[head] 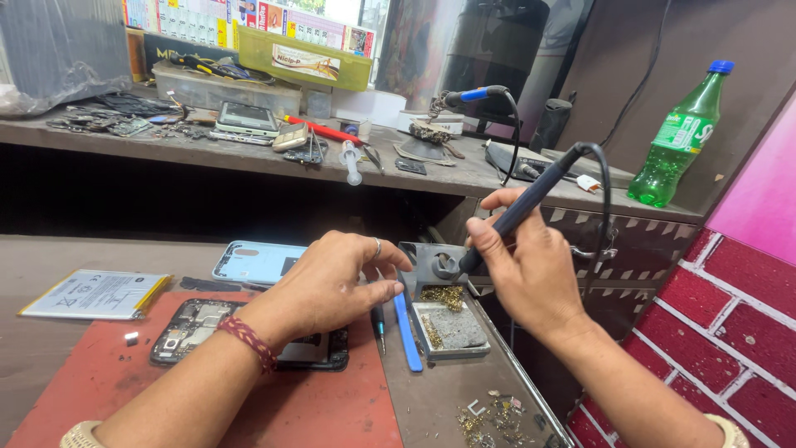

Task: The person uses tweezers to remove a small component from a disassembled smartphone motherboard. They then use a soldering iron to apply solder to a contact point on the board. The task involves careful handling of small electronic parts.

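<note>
Fingers (497, 217) gripping soldering iron (531, 195), red mat (315, 406), cluttered shelf (249, 153), brick wall (730, 323)

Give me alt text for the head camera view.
The right hand holds a dark corded soldering iron to a metal tip-cleaning stand, while the left hand hovers above an opened black phone on a red mat.

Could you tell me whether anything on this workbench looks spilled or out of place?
Yes: small brassy scraps lie scattered loose on the bench, near its front edge, below the soldering stand. A syringe overhangs the upper shelf's edge.
</note>
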